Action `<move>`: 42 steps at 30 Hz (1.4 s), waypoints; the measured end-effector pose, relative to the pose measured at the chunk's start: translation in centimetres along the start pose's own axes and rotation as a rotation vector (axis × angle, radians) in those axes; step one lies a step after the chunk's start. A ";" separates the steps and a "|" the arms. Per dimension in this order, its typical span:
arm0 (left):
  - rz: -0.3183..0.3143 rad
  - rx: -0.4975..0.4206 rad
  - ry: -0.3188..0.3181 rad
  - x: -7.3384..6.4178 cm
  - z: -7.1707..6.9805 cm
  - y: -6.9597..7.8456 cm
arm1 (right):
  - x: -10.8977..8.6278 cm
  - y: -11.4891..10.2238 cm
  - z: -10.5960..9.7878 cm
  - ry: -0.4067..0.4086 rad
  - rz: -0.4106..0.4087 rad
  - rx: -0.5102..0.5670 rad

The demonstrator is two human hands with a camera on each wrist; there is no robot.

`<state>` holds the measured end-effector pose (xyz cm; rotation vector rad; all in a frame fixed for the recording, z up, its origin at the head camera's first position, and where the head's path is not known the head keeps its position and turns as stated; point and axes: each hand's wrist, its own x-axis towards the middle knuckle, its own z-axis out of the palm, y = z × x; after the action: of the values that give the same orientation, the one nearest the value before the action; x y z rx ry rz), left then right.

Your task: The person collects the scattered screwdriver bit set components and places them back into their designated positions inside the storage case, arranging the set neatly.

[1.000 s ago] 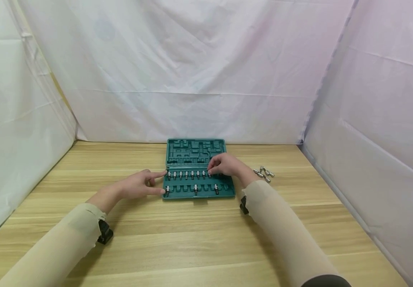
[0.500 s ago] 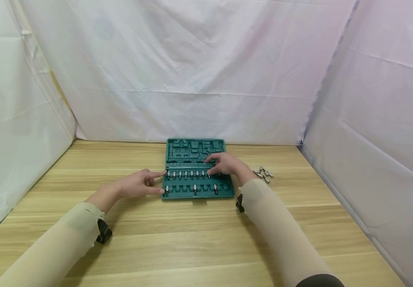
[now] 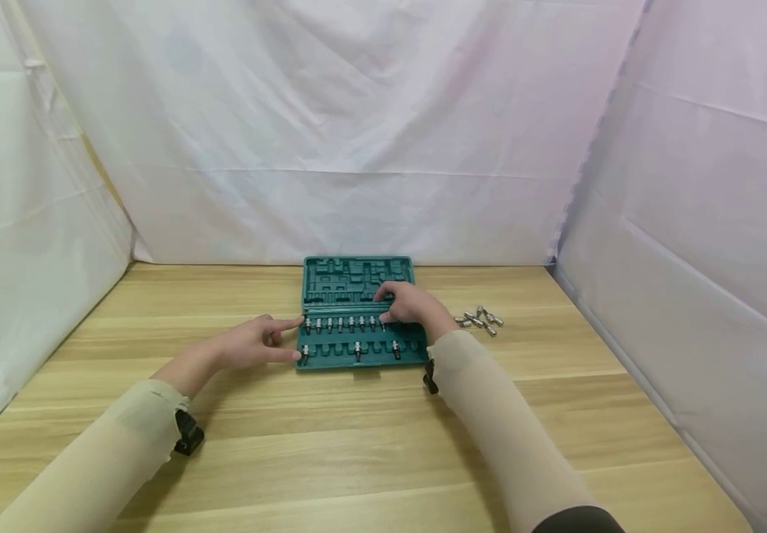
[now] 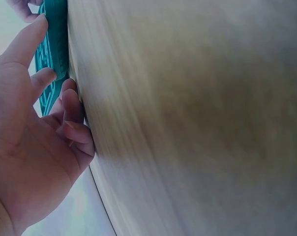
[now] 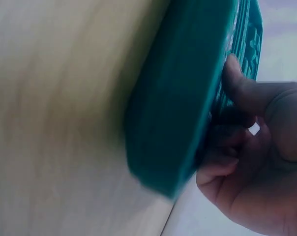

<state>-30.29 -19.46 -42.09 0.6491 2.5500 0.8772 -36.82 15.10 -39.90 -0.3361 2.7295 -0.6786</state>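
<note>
A green plastic socket case [image 3: 330, 340] lies unfolded on the table. Bit sockets [image 3: 340, 324] with silver heads and dark tips stand side by side along its upper row. Its lower row holds three more, one of them the middle bit socket [image 3: 357, 352], among vacant slots. The left hand [image 3: 250, 344] touches the case's left edge with thumb and index finger stretched apart; its other fingers curl loosely. Over the right part of the upper row, the right hand [image 3: 410, 305] presses its thumb on a bit socket. Its index finger reaches forward, apart from the thumb. The palm hides the row's right end.
Several loose bit sockets [image 3: 473, 320] lie in a small heap right of the case, partly behind the right wrist. The moulded lid [image 3: 333, 292] lies back toward the white curtain [image 3: 330, 148]. Curtains also border both sides of the wooden table [image 3: 330, 444].
The right index finger has opened away from the thumb, which stays at the bit socket. The right forearm has swung slightly left. The whole head view has shifted a little; the left hand holds its place.
</note>
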 end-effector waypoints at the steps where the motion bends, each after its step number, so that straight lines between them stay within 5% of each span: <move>1: -0.003 0.001 0.002 0.0 0.0 -0.1 | 0.0 -0.2 0.1 0.001 0.004 0.000; 10: -0.002 -0.006 0.002 0.0 0.3 -0.6 | 0.3 0.0 0.5 0.005 0.029 0.010; 17: -0.001 0.004 0.004 0.0 0.0 -0.8 | 0.7 0.7 0.8 0.045 -0.020 0.052; 29: -0.025 -0.011 0.011 -0.1 0.3 -0.8 | 0.2 2.3 0.0 -0.014 -0.103 0.215; 35: -0.024 -0.020 0.011 -0.2 0.4 -0.8 | -1.1 4.0 -1.3 -0.025 -0.121 0.366; 42: -0.017 -0.003 0.012 0.0 0.3 -0.7 | -3.3 6.2 -4.1 -0.008 -0.140 0.395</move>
<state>-30.38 -19.78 -42.76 0.6221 2.5606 0.8823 -36.18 23.12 -38.66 -0.4325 2.5017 -1.2238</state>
